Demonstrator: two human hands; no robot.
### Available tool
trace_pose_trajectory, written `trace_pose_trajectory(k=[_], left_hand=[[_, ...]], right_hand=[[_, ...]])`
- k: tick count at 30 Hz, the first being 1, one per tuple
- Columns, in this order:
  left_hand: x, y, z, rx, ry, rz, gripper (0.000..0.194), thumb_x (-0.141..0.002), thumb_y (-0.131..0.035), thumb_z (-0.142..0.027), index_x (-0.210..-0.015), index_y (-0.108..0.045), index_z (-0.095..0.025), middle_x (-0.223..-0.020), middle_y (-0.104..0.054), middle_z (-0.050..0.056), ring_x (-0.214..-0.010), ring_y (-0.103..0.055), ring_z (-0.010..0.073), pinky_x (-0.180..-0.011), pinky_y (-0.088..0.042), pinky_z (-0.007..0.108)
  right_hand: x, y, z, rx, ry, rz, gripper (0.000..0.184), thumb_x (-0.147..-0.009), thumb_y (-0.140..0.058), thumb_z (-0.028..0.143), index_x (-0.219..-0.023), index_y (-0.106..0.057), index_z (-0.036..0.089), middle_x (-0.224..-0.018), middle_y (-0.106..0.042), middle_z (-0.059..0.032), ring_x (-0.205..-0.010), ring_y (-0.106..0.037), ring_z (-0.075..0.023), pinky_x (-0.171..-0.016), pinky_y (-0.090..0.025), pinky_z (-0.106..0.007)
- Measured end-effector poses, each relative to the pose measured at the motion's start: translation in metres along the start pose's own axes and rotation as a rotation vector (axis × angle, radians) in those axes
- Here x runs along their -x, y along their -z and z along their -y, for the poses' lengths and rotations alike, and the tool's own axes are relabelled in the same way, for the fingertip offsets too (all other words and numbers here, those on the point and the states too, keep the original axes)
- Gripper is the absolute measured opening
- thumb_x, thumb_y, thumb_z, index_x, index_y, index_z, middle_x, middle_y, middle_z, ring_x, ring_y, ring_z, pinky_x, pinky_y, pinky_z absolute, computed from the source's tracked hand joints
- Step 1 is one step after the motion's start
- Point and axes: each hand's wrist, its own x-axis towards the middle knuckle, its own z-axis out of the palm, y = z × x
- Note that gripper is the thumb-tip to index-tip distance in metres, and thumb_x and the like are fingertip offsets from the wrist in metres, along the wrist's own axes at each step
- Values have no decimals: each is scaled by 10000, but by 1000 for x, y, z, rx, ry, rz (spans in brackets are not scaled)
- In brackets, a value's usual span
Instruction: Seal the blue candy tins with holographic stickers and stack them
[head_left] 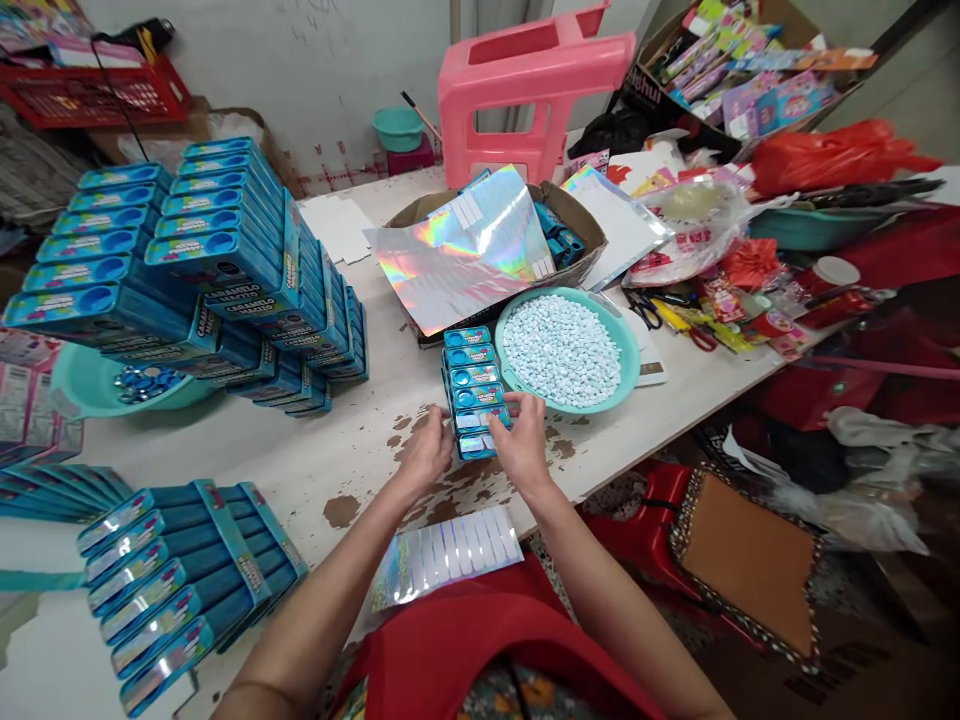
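A short row of blue candy boxes [474, 372] sits on the table in front of me, printed tops facing up. The two boxes nearest me carry a shiny silvery strip label [478, 443]. My left hand [429, 450] presses its curled fingers against the left side of the near boxes. On the other side my right hand [522, 440] grips the near boxes, thumb on a labelled top and fingers along the right side. Close to my body lies a shiny sheet of strip labels [450, 552]. A turquoise bowl [634, 350] of pale blue candies [562, 350] stands just right of the row.
Tall stacks of blue boxes [262, 290] rise at left, beside another turquoise bowl [82, 385]. Labelled boxes [187, 580] lie at front left. A holographic sheet [480, 250] covers a carton behind. Scissors [645, 308] and bags clutter the right. A pink stool [525, 90] stands behind.
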Motion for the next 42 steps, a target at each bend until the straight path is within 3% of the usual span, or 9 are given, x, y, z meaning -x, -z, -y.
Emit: trace_pose_trajectory(k=[3, 7, 11, 14, 17, 21, 26, 36, 42], left_hand=[[19, -16, 2, -73, -89, -84, 509, -794, -362, -119, -1301, -387, -163, -1294, -489, 127, -1160, -468, 245, -965, -373, 396], [43, -15, 17, -224, -105, 89, 684, -724, -425, -86, -1387, -318, -218, -1497, -229, 65, -1336, -237, 293, -1046, -275, 466], [72, 11, 73, -200, 113, 220, 457, -811, -460, -308, -1249, -515, -189, -1356, -458, 110, -1216, -411, 309, -969, -355, 446], [100, 16, 117, -8, 262, 426, 384, -699, -602, -387, -1018, -650, -180, -983, -665, 87, -929, -581, 272, -774, -447, 343], [117, 5, 139, 71, 381, 391, 199, -679, -586, -335, -762, -664, -173, -691, -631, 31, -709, -565, 203, -618, -410, 271], [121, -12, 149, 48, 421, 330, 183, -711, -516, -293, -658, -617, -149, -584, -537, -4, -605, -478, 139, -552, -328, 228], [121, -22, 159, 14, 486, 282, 169, -716, -495, -252, -644, -596, -138, -559, -493, -20, -563, -428, 111, -526, -279, 212], [121, -22, 152, -26, 499, 223, 161, -754, -496, -256, -703, -614, -159, -673, -602, 10, -677, -530, 146, -625, -352, 223], [109, 26, 68, 432, 142, 8, 360, -850, -440, -424, -1117, -536, -202, -1141, -570, 65, -1014, -524, 195, -838, -411, 287]], right_hand=[[-2, -2, -2, 37, 37, 5, 282, -756, -570, 264, -1005, -464, 184, -1047, -454, -90, -973, -475, -223, -853, -436, -399], [-4, 2, 0, 117, 81, -26, 206, -788, -515, 222, -983, -485, 166, -1005, -475, -104, -987, -466, -240, -892, -405, -440], [28, 14, 11, 41, 173, -144, 261, -830, -448, 168, -1089, -478, 181, -1124, -446, -133, -1081, -448, -241, -898, -417, -421], [76, 2, 10, -69, 341, 230, 237, -842, -450, 156, -1051, -526, 237, -1011, -535, -78, -1016, -514, -211, -865, -455, -373], [122, -36, -9, -96, 339, 688, 293, -820, -462, 142, -1081, -557, 235, -1054, -557, -77, -1011, -551, -205, -861, -482, -355], [157, -80, -44, 51, 325, 919, 494, -688, -561, 83, -1159, -551, 236, -1153, -571, -93, -1078, -539, -268, -915, -469, -435], [165, -83, -57, 96, 392, 994, 487, -667, -570, 52, -1104, -583, 267, -1185, -585, -59, -1118, -525, -259, -944, -451, -431], [131, -48, -5, 23, 258, 842, 49, -787, -579, 182, -745, -582, 209, -755, -618, -8, -736, -563, -153, -690, -447, -270], [85, 14, 46, -221, -4, 698, 111, -809, -579, 267, -723, -568, 199, -692, -596, 19, -653, -541, -123, -622, -422, -234]])
